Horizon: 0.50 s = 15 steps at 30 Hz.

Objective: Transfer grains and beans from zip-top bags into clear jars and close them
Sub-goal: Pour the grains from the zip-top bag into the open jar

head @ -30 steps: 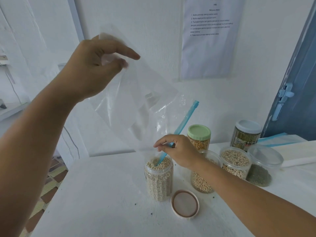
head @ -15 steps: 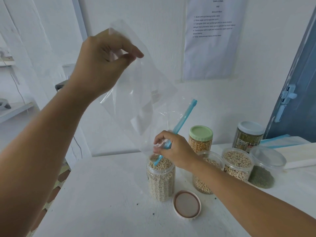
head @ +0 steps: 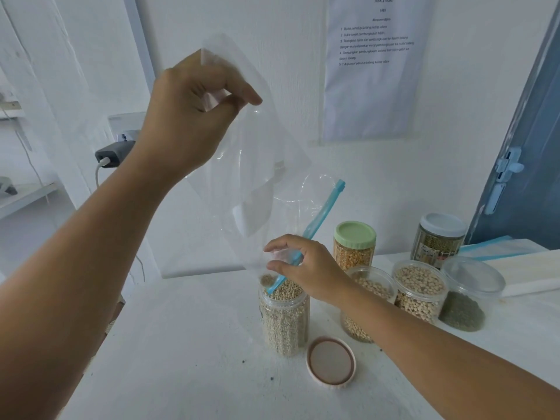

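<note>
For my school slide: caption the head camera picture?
Two hands tip an emptied zip-top bag over a full jar.

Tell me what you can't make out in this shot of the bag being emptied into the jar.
All in the head view:
- Whether grains remain in the zip-top bag: clear film, too faint.
- Text on the wall sheet: too small.
- One bean jar: partly behind the right hand and forearm.
- The label of the white-lidded jar: blurred.
- The far table end: cut off by the right edge.
</note>
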Tool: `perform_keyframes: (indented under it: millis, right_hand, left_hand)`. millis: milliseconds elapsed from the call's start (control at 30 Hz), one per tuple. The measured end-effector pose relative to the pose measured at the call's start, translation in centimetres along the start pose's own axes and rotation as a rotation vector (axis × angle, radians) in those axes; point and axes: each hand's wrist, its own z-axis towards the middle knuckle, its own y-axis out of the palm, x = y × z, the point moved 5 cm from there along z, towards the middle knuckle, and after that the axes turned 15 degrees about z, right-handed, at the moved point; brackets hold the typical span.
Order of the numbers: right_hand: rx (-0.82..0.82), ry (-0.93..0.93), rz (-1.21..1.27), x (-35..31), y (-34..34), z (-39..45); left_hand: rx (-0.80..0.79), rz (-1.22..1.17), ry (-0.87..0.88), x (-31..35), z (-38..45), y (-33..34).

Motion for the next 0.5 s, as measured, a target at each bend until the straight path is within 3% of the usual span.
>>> perform_keyframes:
  millis: [100, 333, 500]
  right_hand:
    - [-0.029, 0.008, 0.017, 0.09, -0.13, -0.09]
    - [0.173, -0.069, 0.049, 0.19, -0.69, -0.11]
    - [0.065, -0.019, 0.073, 0.08, -0.28, -0.63]
  left_hand:
    - [0.001, 0.005, 0.003, 0.09, 0.04, -0.03]
    - [0.037, 0.001, 0.002, 0.61, 0.57, -0.07]
    - [0.052, 0.037, 0.031, 0.81, 0.73, -0.13]
